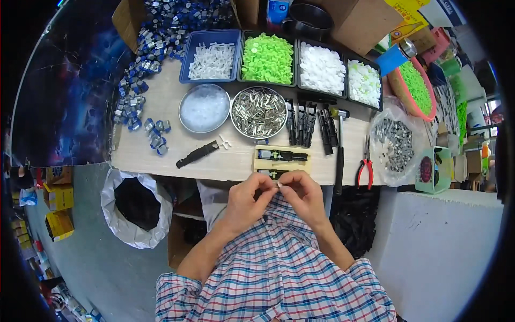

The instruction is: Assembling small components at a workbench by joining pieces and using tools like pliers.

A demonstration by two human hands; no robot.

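Note:
My left hand (248,199) and my right hand (301,194) meet in front of my chest, just below the edge of the workbench (161,155). Together their fingertips pinch a tiny pale part (279,184); what it is cannot be made out. Just beyond them a wooden jig block (262,162) holds a black part with a green piece (282,155). Further back stand a round bowl of metal pins (258,112) and a round bowl of clear bits (204,108).
Black trays hold white (212,60), green (267,58) and white (321,68) plastic pieces. Blue-and-metal parts (145,70) pile at the left. Black parts (308,123), a hammer (340,150), red pliers (365,170) and a bag of metal parts (396,140) lie right. A lined bin (134,204) stands below.

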